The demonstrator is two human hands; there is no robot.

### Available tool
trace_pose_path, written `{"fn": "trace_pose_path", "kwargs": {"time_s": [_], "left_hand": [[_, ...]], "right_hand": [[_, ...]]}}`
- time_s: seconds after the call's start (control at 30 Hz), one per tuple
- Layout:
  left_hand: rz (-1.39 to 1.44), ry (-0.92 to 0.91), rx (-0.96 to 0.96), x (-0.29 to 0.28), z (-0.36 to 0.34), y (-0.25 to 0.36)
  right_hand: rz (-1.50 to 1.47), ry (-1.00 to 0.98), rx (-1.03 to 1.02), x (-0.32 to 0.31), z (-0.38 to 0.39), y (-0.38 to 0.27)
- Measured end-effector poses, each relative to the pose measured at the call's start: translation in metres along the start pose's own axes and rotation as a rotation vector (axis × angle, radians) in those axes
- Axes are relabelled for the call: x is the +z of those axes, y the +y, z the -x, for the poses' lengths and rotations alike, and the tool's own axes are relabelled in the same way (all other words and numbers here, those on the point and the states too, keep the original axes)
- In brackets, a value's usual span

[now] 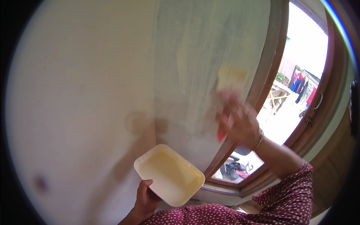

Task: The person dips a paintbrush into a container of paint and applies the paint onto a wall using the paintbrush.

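With the right hand (242, 122), blurred on my feed, I am gripping a brush (231, 78), fingers curling around its red handle. The bristles are pointing up over the grey-green wall (195, 56), near the door frame (277, 45); whether they are touching, I cannot tell. Lower, with the left hand (145, 200), I am pinching a tray (200, 178), thumb lapping its rim. Cream paint (168, 173) is lying inside. Outdoors, shoes (231, 173) are resting and clothes (300, 84) are hanging.
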State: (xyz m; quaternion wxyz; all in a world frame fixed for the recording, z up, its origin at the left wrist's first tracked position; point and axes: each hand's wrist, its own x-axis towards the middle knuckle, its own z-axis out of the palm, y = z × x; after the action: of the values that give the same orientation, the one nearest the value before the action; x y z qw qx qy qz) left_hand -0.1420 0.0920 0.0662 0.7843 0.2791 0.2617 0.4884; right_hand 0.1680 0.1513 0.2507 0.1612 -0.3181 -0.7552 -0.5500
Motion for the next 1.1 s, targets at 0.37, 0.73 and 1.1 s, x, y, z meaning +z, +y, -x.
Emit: {"fn": "trace_pose_path", "kwargs": {"time_s": [0.37, 0.73, 1.1], "left_hand": [[-0.005, 0.019, -0.062, -0.004, -0.002, -0.002], [0.012, -0.002, -0.066, -0.045, -0.024, -0.030], [0.033, -0.047, -0.069, -0.068, -0.038, -0.047]], "right_hand": [[-1.152, -0.386, 0.764, -0.011, -0.013, -0.002], [-0.804, 0.335, 0.684, -0.087, -0.113, 0.067], [0.292, 0.631, -0.084, 0.000, -0.169, 0.097]]}}
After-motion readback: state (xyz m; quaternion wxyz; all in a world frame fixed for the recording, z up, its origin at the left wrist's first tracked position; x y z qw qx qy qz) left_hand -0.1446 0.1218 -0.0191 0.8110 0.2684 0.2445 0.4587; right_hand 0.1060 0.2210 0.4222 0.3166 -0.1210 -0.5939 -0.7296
